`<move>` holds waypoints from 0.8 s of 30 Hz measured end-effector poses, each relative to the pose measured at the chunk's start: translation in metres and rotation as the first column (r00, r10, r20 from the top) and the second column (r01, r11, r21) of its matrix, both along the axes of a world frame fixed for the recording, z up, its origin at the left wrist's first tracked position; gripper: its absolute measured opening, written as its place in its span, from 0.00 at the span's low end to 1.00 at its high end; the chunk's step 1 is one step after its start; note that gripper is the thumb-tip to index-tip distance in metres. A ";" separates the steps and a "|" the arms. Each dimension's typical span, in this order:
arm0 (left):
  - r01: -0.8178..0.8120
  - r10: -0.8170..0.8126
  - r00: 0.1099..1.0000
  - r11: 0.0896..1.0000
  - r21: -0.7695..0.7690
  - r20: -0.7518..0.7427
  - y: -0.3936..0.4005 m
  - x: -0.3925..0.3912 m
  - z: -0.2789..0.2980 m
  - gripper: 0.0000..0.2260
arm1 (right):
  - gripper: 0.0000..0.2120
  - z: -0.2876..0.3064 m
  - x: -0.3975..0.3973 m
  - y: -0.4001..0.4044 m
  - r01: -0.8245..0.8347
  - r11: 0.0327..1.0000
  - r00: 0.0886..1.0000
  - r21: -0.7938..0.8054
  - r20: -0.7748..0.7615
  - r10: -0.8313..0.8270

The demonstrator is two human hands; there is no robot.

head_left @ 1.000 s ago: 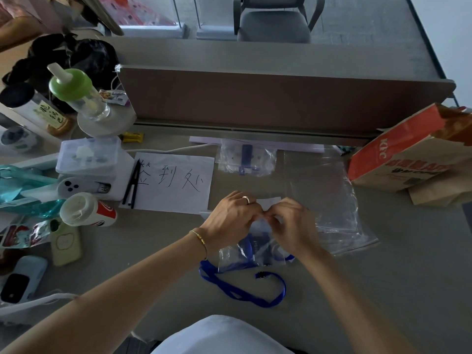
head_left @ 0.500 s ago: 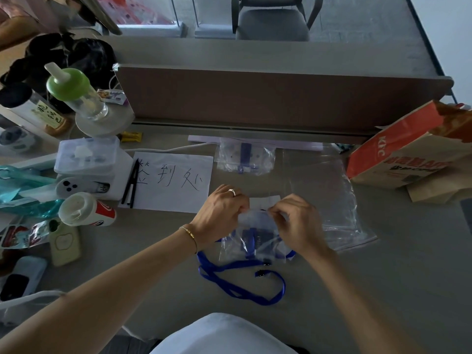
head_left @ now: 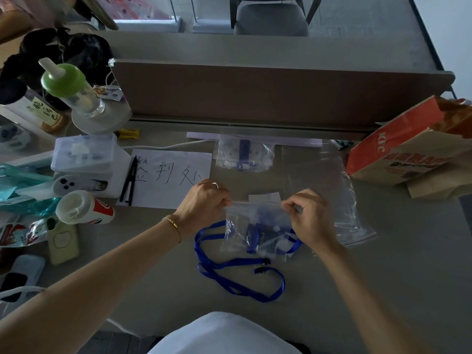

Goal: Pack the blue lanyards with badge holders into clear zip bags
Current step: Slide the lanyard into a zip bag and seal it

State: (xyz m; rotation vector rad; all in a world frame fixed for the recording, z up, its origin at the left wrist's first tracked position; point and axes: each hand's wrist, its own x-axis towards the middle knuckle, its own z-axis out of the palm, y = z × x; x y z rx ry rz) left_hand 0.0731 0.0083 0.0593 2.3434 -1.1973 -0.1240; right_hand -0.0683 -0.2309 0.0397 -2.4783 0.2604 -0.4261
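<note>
Head view shows my desk [head_left: 383, 277] with a stack of empty clear bags [head_left: 342, 200] lying just right of my hands, a packed bag [head_left: 244, 154] further back near the divider, and in front of me the zip bag [head_left: 258, 226] I am working on. My left hand [head_left: 204, 203] pinches its top left corner and my right hand [head_left: 311, 218] pinches the top right, both closed on the zip strip, stretching it between them. A folded lanyard and badge holder sit inside, below my grip. The risk, I judge, is the loose blue lanyard [head_left: 237, 277]: it lies under the bag and trails toward me, one loop near my right wrist, so it could snag or be dragged off as I lift. The zip may also seal unevenly if I press off-line.
</note>
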 end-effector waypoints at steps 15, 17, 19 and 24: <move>-0.075 0.076 0.996 0.997 0.025 -0.053 -0.011 0.024 -0.003 0.13 | 0.14 -0.021 0.029 -0.018 0.048 0.994 0.976 0.100 -0.216 -0.025; -0.071 0.071 0.997 0.997 0.018 0.014 -0.015 0.024 -0.003 0.20 | 0.23 -0.016 0.030 -0.016 0.106 0.994 0.982 0.002 -0.159 -0.104; -0.076 0.075 0.994 0.997 0.004 0.082 -0.017 0.018 -0.009 0.22 | 0.25 -0.014 0.026 -0.009 0.136 0.989 0.985 -0.061 -0.102 -0.141; 0.092 -0.083 0.994 0.982 0.165 -0.065 -0.016 -0.034 -0.054 0.20 | 0.19 -0.046 -0.011 0.036 -0.145 0.983 0.917 -0.112 -0.387 0.092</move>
